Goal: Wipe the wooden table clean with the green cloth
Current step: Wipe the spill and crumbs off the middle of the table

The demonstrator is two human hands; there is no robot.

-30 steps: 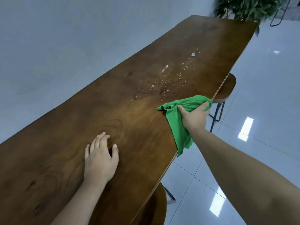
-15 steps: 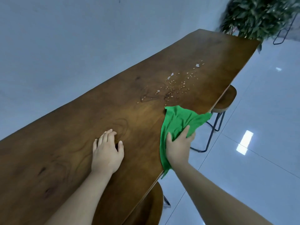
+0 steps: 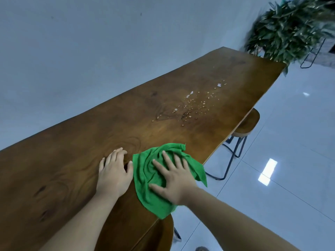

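We see one long wooden table (image 3: 90, 160), dark brown plank top with swirly grain and knots, smooth, slightly glossy, right edge straight. One green cloth (image 3: 150, 171), soft microfiber look, crumpled and creased, lies on the near part of the top by the right edge, one corner hanging over it. Right hand (image 3: 174, 180) flat on the cloth, fingers spread, palm pressing down, not pinching. Left hand (image 3: 114, 174) bare on the wood just beside the cloth, palm down, fingers loosely together, thumb about touching the cloth edge. One patch of spill (image 3: 195, 105) farther up the table, well apart from the cloth: many small pale droplets or crumbs, cannot tell which. Two round wooden stools with thin black metal legs: one (image 3: 248, 124) beside the spill, one (image 3: 159, 236) under the near edge. One leafy potted plant (image 3: 288, 28) at the far end. Glossy pale tiled floor (image 3: 290, 160), plain grey wall (image 3: 90, 51).
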